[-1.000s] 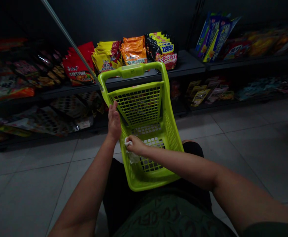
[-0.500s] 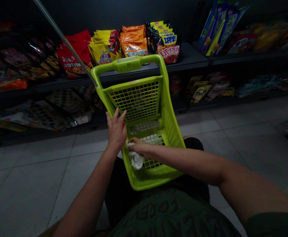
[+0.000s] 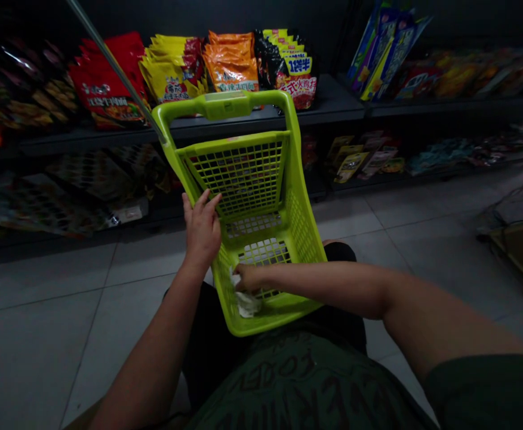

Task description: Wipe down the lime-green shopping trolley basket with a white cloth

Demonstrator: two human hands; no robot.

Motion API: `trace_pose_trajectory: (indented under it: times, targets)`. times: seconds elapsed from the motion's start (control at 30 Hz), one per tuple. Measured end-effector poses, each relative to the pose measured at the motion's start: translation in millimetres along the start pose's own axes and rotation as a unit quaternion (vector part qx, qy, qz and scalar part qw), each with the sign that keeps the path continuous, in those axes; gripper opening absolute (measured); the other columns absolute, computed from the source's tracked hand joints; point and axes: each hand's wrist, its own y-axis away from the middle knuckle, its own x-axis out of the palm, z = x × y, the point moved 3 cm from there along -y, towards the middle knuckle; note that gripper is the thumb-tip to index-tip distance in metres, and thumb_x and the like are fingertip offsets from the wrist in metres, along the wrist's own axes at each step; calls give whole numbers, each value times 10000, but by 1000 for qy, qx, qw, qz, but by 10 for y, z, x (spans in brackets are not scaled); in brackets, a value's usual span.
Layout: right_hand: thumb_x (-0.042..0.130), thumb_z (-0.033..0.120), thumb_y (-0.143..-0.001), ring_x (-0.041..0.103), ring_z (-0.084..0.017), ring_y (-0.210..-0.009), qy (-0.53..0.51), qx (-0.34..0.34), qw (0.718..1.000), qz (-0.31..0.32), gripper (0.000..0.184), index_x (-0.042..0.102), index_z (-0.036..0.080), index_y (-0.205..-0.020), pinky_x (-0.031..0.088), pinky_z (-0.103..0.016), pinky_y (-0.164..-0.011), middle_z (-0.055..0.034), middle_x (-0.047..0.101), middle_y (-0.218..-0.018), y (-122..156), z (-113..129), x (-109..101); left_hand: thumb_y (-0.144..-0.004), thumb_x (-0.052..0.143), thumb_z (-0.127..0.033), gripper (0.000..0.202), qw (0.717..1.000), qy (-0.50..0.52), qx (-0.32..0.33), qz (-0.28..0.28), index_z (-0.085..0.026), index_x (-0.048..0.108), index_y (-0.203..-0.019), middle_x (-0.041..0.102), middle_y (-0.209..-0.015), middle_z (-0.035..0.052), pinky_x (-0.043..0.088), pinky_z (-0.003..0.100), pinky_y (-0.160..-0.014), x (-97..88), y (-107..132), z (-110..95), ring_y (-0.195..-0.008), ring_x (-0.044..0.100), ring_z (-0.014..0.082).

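Note:
A lime-green shopping basket (image 3: 315, 239) with mesh walls, a raised handle and a mesh flap tilts toward me between my knees. My left hand (image 3: 202, 232) lies on its left rim, fingers stretched out and spread apart. Down inside the basket, my right hand (image 3: 249, 278) is closed on a crumpled white cloth (image 3: 248, 306) against the inner left wall. Part of the cloth hangs below the fingers, and my right fingertips are partly hidden. A thin metal rod (image 3: 113, 63) meets the basket at the handle's left end.
Behind the basket runs a dark shelf (image 3: 337, 98) with red (image 3: 109, 89), yellow (image 3: 172, 74) and orange noodle packs (image 3: 231, 63). Lower down hang small snack packets (image 3: 351, 162). A wheeled item (image 3: 519, 245) stands at the right on the tiled floor (image 3: 145, 269).
My right hand has moved lower and deeper into the basket with the white cloth. My left hand stays on the left rim. The whole view has shifted slightly.

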Motion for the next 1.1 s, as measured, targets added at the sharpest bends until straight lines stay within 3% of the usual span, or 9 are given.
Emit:
trace_pose_trajectory:
  times: [0.1,0.17,0.27,0.33,0.47,0.7,0.8,0.97,1.1]
  targets:
    - [632,126,-708,519,-105,-562,-48,-57,996,57,339,536,213,-1021,433,-199,-507,68,552,-724,229,284,-81,-889,443,-95,513,1000,-25,8,-3,-301,623,-1323,516,-1527,39,30,594,-1291,-9,19,8,-1582,125,263]
    - [624,140,-711,536,-110,-612,-47,-115,991,49,359,532,215,-1050,421,-190,-515,61,562,-774,318,400,-137,-888,434,-88,518,1000,-29,7,-8,-296,618,-1326,516,-1525,34,43,586,-1294,-9,31,21,-1579,140,259]
    - [672,117,-666,578,-143,-742,93,-145,985,8,448,555,200,-1090,418,-195,-570,25,615,-869,266,294,-102,-887,435,-85,512,1000,-28,2,-11,-287,624,-1318,513,-1526,32,57,578,-1295,10,42,34,-1582,120,265]
    - [688,48,-605,597,-169,-805,206,-122,971,27,503,593,178,-1082,414,-201,-603,-6,658,-913,144,83,7,-891,435,-87,506,1000,-22,0,-7,-285,626,-1316,507,-1529,34,51,577,-1295,29,43,33,-1584,107,272]
    - [638,-50,-551,600,-162,-736,293,-68,946,121,554,665,183,-1052,397,-203,-596,12,698,-853,-14,-223,123,-892,446,-89,507,1000,-6,-11,-7,-307,631,-1311,489,-1545,13,59,590,-1291,49,37,35,-1589,52,281]
    - [631,-64,-547,589,-132,-664,183,-124,907,357,428,753,212,-850,422,-213,-656,74,687,-736,477,70,-359,-876,481,-73,485,999,23,-19,-21,-335,691,-1226,513,-1529,-33,83,585,-1297,72,16,72,-1586,85,288]
    - [635,-82,-527,616,-150,-729,219,-121,915,316,413,750,217,-787,429,-226,-701,64,697,-748,510,58,-375,-876,481,-70,466,998,41,-22,-31,-332,709,-1187,533,-1512,-41,87,586,-1299,94,12,55,-1586,83,287]
    - [702,-7,-620,672,-240,-804,410,-60,888,199,209,686,196,-668,460,-309,-737,-13,712,-760,113,-189,20,-868,472,-51,456,999,36,-25,-22,-290,718,-1168,530,-1517,-19,83,595,-1294,111,29,12,-1587,64,298]
    - [732,0,-583,679,-224,-784,401,-41,887,227,264,718,213,-739,475,-295,-716,6,725,-778,30,-254,6,-866,499,-58,425,999,37,-25,-15,-286,723,-1147,528,-1521,-19,87,602,-1291,90,45,26,-1585,73,310]
